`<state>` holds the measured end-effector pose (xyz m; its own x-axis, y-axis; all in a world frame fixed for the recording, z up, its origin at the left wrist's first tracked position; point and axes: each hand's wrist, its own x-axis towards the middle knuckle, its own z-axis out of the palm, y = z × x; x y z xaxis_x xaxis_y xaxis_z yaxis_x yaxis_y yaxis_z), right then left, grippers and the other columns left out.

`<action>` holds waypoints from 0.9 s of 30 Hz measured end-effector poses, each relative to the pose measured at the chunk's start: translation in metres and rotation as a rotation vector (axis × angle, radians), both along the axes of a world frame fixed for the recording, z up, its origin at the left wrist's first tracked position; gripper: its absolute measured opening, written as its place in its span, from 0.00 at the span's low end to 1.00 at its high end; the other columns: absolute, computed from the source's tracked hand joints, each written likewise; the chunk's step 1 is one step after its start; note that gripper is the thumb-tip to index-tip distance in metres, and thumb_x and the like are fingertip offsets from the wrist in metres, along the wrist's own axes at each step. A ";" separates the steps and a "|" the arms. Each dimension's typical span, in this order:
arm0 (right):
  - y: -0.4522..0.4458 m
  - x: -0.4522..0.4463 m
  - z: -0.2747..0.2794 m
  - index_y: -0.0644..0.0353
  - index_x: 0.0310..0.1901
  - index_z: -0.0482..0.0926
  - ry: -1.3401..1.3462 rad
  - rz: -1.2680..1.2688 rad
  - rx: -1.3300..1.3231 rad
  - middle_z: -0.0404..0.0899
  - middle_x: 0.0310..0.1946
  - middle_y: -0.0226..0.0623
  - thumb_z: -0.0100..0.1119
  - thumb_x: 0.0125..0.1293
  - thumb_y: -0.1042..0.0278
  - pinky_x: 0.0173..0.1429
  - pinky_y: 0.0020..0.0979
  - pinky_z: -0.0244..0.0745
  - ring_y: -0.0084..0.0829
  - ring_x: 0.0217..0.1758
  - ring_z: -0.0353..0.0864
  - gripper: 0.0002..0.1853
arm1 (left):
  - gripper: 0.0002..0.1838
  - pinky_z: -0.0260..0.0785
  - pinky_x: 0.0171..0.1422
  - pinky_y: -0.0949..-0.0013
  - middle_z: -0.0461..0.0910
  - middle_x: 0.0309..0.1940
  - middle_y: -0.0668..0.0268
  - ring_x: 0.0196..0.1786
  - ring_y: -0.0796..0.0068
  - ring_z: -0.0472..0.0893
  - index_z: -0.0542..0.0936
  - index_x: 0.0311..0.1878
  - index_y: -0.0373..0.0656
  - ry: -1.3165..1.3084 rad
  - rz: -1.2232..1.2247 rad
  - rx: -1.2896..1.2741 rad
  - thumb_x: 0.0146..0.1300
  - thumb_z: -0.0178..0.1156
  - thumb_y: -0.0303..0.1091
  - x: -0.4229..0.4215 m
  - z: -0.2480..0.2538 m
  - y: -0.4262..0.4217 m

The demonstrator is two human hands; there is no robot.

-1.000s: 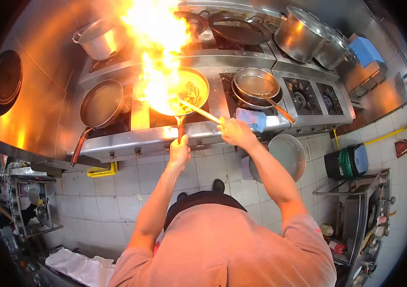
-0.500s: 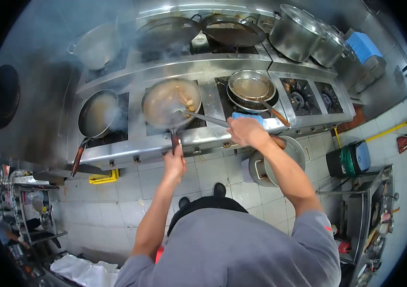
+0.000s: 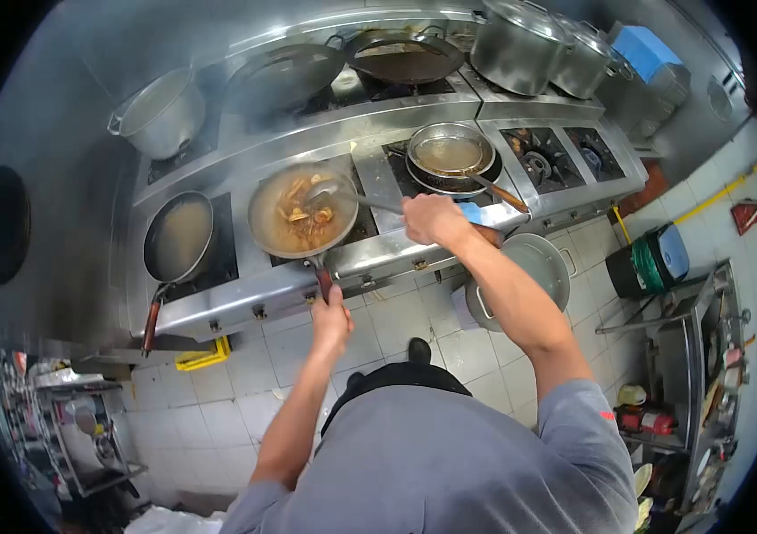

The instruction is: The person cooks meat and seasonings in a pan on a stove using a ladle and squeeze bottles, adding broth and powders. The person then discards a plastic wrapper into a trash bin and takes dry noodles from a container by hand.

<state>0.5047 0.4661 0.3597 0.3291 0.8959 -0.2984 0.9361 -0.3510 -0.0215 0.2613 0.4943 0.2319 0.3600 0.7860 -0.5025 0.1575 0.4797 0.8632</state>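
Note:
My left hand is wrapped round the dark brown handle of a frying pan on the front burner. Brown pieces of food lie bunched in the middle of that pan in a thin brownish liquid. In my right hand is a long metal ladle, its head resting in the pan at the far right side of the food. The wooden end of the ladle's handle sticks out behind my right hand. A blue cloth lies just beyond that hand.
Left on the stove sits another frying pan, its handle over the front edge. A strainer rests on a dark pan to the right. Woks and stockpots stand behind. A large pot is on the floor beside me.
The ladle's head has moved toward the back of the pan, and the food has shifted into a central heap. Smoke over the pan has thinned. My view has tilted slightly.

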 end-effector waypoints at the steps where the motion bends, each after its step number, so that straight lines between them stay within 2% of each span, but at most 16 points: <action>1: 0.000 -0.008 -0.005 0.63 0.43 0.82 0.034 -0.001 -0.030 0.83 0.44 0.48 0.55 0.58 0.62 0.50 0.44 0.78 0.45 0.47 0.83 0.16 | 0.19 0.54 0.13 0.71 0.66 0.15 0.72 0.11 0.79 0.64 0.67 0.29 0.43 0.028 0.003 -0.051 0.71 0.49 0.48 -0.006 0.011 -0.019; 2: -0.010 -0.024 0.010 0.62 0.42 0.83 0.092 0.011 0.062 0.83 0.45 0.48 0.53 0.59 0.62 0.52 0.43 0.78 0.45 0.49 0.83 0.16 | 0.17 0.54 0.13 0.71 0.65 0.15 0.72 0.11 0.79 0.63 0.73 0.42 0.39 0.010 -0.021 -0.060 0.71 0.48 0.46 -0.008 0.009 -0.017; 3: -0.010 -0.028 0.016 0.62 0.42 0.83 0.100 0.001 0.059 0.83 0.45 0.48 0.53 0.59 0.62 0.52 0.43 0.78 0.45 0.49 0.83 0.16 | 0.17 0.54 0.13 0.71 0.65 0.15 0.72 0.11 0.79 0.63 0.73 0.42 0.39 0.019 -0.029 -0.064 0.71 0.48 0.46 -0.009 0.001 -0.002; 5: -0.010 -0.032 0.025 0.61 0.46 0.83 0.021 0.011 -0.101 0.82 0.45 0.48 0.52 0.59 0.62 0.53 0.43 0.77 0.46 0.50 0.83 0.17 | 0.17 0.52 0.12 0.72 0.65 0.15 0.71 0.10 0.77 0.63 0.68 0.32 0.45 -0.055 0.021 -0.005 0.70 0.50 0.48 -0.002 -0.018 0.037; 6: -0.012 -0.037 0.041 0.61 0.48 0.82 0.028 -0.019 -0.099 0.82 0.46 0.49 0.53 0.58 0.64 0.53 0.44 0.77 0.46 0.50 0.82 0.18 | 0.17 0.52 0.12 0.72 0.65 0.15 0.71 0.11 0.78 0.63 0.68 0.31 0.45 -0.010 0.045 -0.005 0.70 0.51 0.48 -0.003 -0.007 0.038; 9: -0.004 -0.040 0.038 0.60 0.46 0.83 -0.074 -0.035 -0.095 0.83 0.44 0.47 0.53 0.57 0.65 0.50 0.43 0.78 0.46 0.48 0.83 0.17 | 0.18 0.52 0.13 0.72 0.65 0.16 0.72 0.12 0.80 0.63 0.68 0.31 0.46 -0.003 -0.026 -0.074 0.70 0.51 0.49 -0.024 0.000 -0.007; 10: -0.005 -0.043 0.028 0.61 0.39 0.83 -0.034 -0.044 0.022 0.84 0.39 0.47 0.55 0.56 0.65 0.45 0.43 0.79 0.47 0.43 0.84 0.13 | 0.18 0.51 0.13 0.72 0.65 0.16 0.73 0.12 0.80 0.63 0.69 0.32 0.46 0.041 -0.069 -0.102 0.69 0.51 0.50 -0.026 0.012 -0.015; 11: -0.008 -0.047 0.019 0.61 0.39 0.83 -0.024 -0.054 0.019 0.84 0.39 0.47 0.55 0.56 0.65 0.45 0.43 0.79 0.47 0.43 0.84 0.13 | 0.18 0.51 0.13 0.72 0.65 0.16 0.73 0.12 0.80 0.63 0.69 0.32 0.46 0.052 -0.079 -0.105 0.69 0.51 0.50 -0.025 0.005 -0.005; 13: -0.018 -0.052 0.005 0.64 0.34 0.82 0.055 -0.016 0.184 0.82 0.35 0.55 0.53 0.62 0.61 0.44 0.47 0.77 0.52 0.40 0.82 0.15 | 0.16 0.52 0.14 0.73 0.67 0.18 0.71 0.12 0.80 0.63 0.68 0.37 0.43 -0.089 -0.019 -0.046 0.71 0.49 0.47 -0.016 -0.014 0.024; 15: -0.048 -0.057 -0.010 0.63 0.37 0.78 -0.013 -0.027 0.358 0.81 0.28 0.52 0.55 0.63 0.58 0.39 0.48 0.77 0.51 0.33 0.82 0.14 | 0.15 0.52 0.13 0.71 0.67 0.17 0.70 0.11 0.78 0.65 0.68 0.37 0.45 -0.140 -0.062 -0.026 0.70 0.49 0.47 -0.027 -0.007 0.023; 17: -0.076 -0.066 -0.017 0.64 0.37 0.76 0.060 -0.150 0.430 0.80 0.25 0.54 0.55 0.64 0.55 0.40 0.50 0.76 0.53 0.35 0.82 0.17 | 0.13 0.58 0.13 0.69 0.67 0.17 0.70 0.11 0.76 0.63 0.69 0.37 0.45 -0.026 -0.145 -0.183 0.70 0.49 0.45 -0.052 -0.004 0.009; 18: -0.081 -0.075 -0.026 0.64 0.37 0.76 0.068 -0.156 0.426 0.80 0.25 0.54 0.55 0.64 0.55 0.40 0.50 0.76 0.53 0.35 0.82 0.17 | 0.12 0.65 0.16 0.67 0.68 0.18 0.69 0.14 0.76 0.65 0.70 0.40 0.43 -0.030 -0.198 -0.194 0.70 0.49 0.43 -0.054 0.006 0.010; 20: -0.093 -0.091 -0.046 0.65 0.35 0.75 0.298 -0.362 0.484 0.79 0.27 0.57 0.55 0.64 0.55 0.41 0.51 0.74 0.57 0.37 0.81 0.17 | 0.10 0.67 0.19 0.66 0.67 0.18 0.69 0.15 0.75 0.67 0.69 0.40 0.44 -0.101 -0.150 -0.324 0.68 0.50 0.40 -0.044 -0.005 0.026; 22: -0.094 -0.109 -0.079 0.67 0.36 0.75 0.391 -0.464 0.514 0.79 0.26 0.58 0.56 0.65 0.51 0.41 0.51 0.74 0.58 0.36 0.80 0.21 | 0.06 0.70 0.23 0.62 0.67 0.18 0.69 0.17 0.75 0.69 0.68 0.37 0.43 -0.210 -0.097 -0.466 0.64 0.53 0.33 -0.037 -0.002 0.031; 25: -0.084 -0.125 -0.161 0.68 0.39 0.76 0.619 -0.520 0.610 0.78 0.27 0.59 0.56 0.66 0.48 0.40 0.49 0.73 0.59 0.35 0.79 0.24 | 0.06 0.68 0.20 0.65 0.66 0.17 0.70 0.16 0.76 0.67 0.68 0.33 0.43 -0.161 -0.164 -0.434 0.61 0.56 0.30 -0.039 -0.011 0.038; 27: -0.081 -0.133 -0.182 0.69 0.40 0.76 0.667 -0.549 0.527 0.78 0.27 0.59 0.56 0.66 0.49 0.40 0.49 0.73 0.59 0.35 0.79 0.24 | 0.06 0.66 0.19 0.66 0.65 0.17 0.70 0.16 0.77 0.66 0.67 0.33 0.44 -0.118 -0.187 -0.380 0.59 0.56 0.27 -0.041 -0.015 0.041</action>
<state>0.3719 0.3853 0.1776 0.6456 0.7416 -0.1822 0.3883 -0.5243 -0.7578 0.2202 0.5353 0.2166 0.5510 0.4688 -0.6903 0.1828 0.7394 0.6480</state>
